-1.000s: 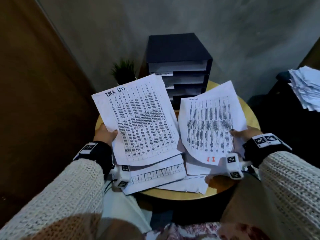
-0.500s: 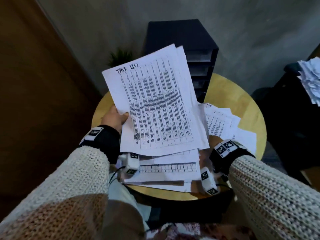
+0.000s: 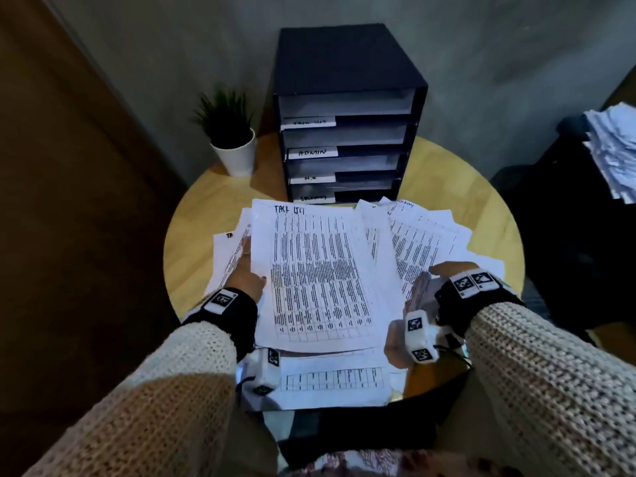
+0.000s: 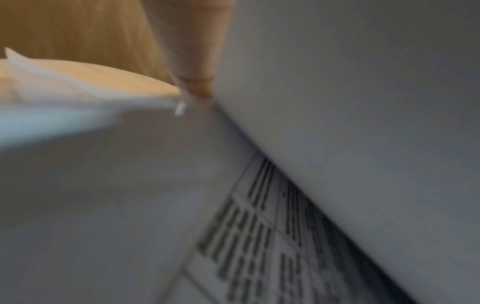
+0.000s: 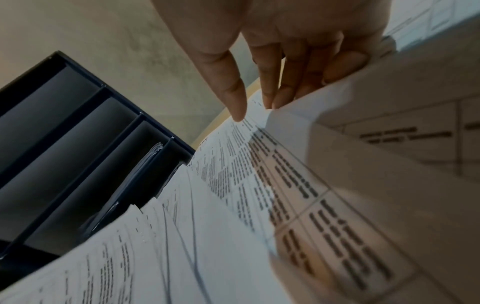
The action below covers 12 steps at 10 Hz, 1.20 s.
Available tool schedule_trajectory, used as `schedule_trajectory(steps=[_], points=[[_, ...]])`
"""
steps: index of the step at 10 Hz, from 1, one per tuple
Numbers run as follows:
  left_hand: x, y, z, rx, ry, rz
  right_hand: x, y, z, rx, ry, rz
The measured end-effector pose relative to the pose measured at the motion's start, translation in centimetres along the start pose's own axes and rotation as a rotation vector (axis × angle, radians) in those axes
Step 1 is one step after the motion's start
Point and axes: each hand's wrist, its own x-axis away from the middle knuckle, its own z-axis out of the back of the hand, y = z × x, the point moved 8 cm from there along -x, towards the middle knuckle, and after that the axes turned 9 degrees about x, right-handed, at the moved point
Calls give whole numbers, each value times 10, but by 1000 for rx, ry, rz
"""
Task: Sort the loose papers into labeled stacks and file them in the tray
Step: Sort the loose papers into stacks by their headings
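I had the left hand [image 3: 248, 275] pinching the left edge of the top sheet [image 3: 316, 277], thumb over it, the sheet headed in handwriting that looked like "TASK LIST". It lay on the loose papers [image 3: 421, 242] spread over the round wooden table [image 3: 481, 187], its long axis running away from me toward the tray [image 3: 347, 63]. The tray stood straight ahead, just beyond the sheet's far edge, so I judged the coming move to be a forward slide along that axis, with the left hand leading. Its slots carried white labels; I could read only "ADMIN" [image 3: 312, 152]. The right hand [image 5: 285, 61] had its fingers [image 5: 235, 96] nearly straight, the tips resting on the fanned pages to the right, gripping nothing that I could make out. The paper was thin, limp and printed with dense tables; the tray was dark, boxy and rigid. A small potted plant [image 3: 229, 129] stood left of the tray.
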Motion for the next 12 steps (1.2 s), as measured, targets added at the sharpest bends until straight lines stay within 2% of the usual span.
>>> schedule_trajectory(steps=[1,2,3,4,5,7,8,10,11,12], points=[[0,-4,-11,-48,-55,39,-16,-12,-5,508,-23,167],[1,-7,-13,-18,-60,55,-29,-17,1,445,35,224],[3,-10,-13,-16,-62,47,-32,-17,7,428,134,202],[2,-10,-9,-25,-43,32,-35,-13,13,325,160,169],[3,-8,-6,0,-10,-2,-34,-11,31,126,176,172],[9,-1,6,8,45,-73,0,-22,79,71,639,301],[11,2,16,63,95,-91,13,-43,109,-4,540,366],[6,17,52,85,202,-83,54,-91,161,51,663,509],[3,27,67,92,217,-95,67,-112,164,137,655,561],[3,33,80,97,246,-164,73,-123,157,163,640,579]])
